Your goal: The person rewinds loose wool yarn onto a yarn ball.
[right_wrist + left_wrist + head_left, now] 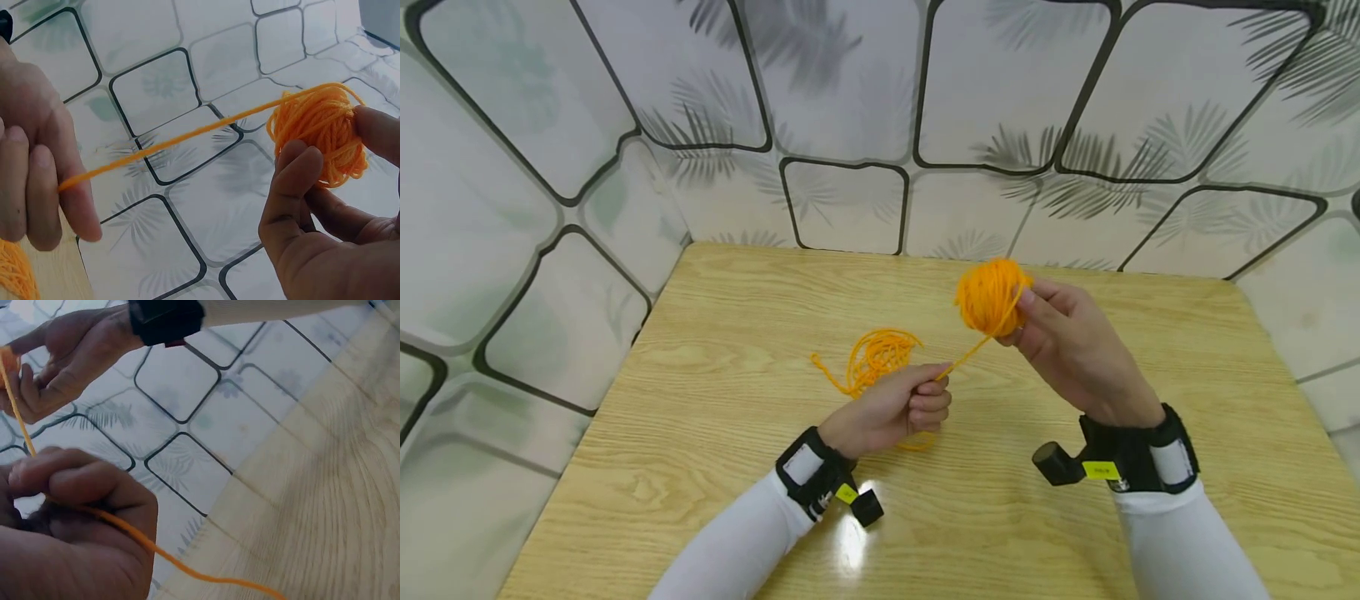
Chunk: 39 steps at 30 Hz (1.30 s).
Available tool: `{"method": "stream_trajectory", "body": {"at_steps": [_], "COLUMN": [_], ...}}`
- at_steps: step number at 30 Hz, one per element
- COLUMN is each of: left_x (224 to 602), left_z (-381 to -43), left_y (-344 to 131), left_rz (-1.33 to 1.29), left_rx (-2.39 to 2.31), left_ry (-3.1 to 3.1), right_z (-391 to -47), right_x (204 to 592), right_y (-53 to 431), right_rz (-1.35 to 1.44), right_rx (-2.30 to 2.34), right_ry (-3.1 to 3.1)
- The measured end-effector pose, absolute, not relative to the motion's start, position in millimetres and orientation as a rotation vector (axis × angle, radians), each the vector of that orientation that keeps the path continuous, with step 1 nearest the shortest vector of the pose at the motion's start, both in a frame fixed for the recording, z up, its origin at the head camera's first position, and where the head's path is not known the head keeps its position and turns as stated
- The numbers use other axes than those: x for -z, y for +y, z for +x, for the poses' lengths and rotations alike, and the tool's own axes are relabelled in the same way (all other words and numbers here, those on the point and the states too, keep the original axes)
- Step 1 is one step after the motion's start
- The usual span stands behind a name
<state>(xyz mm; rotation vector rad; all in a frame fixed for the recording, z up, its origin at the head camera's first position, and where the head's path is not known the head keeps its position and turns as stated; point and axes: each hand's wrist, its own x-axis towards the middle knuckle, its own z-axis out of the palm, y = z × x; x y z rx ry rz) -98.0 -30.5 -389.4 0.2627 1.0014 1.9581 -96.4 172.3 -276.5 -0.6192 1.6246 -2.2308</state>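
Note:
An orange ball of yarn (992, 297) is held up over the table by my right hand (1078, 350), its thumb and fingers gripping the ball's side. From the ball a taut strand (181, 139) runs down to my left hand (895, 408). That hand has its fingers curled and pinches the strand between thumb and fingers. In the left wrist view, the strand (219, 579) comes out below the left hand and trails slackly toward the table. A loose tangle of the same yarn (880, 354) lies on the table behind the left hand, which hides part of it.
The wooden table (715, 333) meets a wall covering (850, 204) with a stone and leaf pattern at its back edge. Each wrist wears a black strap, the right one (1138, 454) with a small camera sticking out inward.

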Motion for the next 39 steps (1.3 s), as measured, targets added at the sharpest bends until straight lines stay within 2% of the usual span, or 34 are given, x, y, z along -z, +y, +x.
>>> {"method": "stream_trajectory", "body": {"at_steps": [6, 11, 25, 39], "left_x": [382, 372, 348, 323], "left_z": [-112, -122, -139, -135], "left_y": [-33, -36, -41, -47], "left_rz": [0.080, 0.036, 0.111, 0.218], "left_rx": [-2.022, -2.056, -2.105, -2.138], "left_ry": [0.907, 0.904, 0.871, 0.901], "right_z": [-83, -76, -68, -74], "right_x": [277, 284, 316, 345], "right_y": [169, 169, 173, 171], "right_rz": [-0.649, -0.742, -0.805, -0.584], "right_rx": [2.070, 1.874, 1.561, 1.349], "right_ry": [1.708, 1.713, 1.771, 2.113]}}
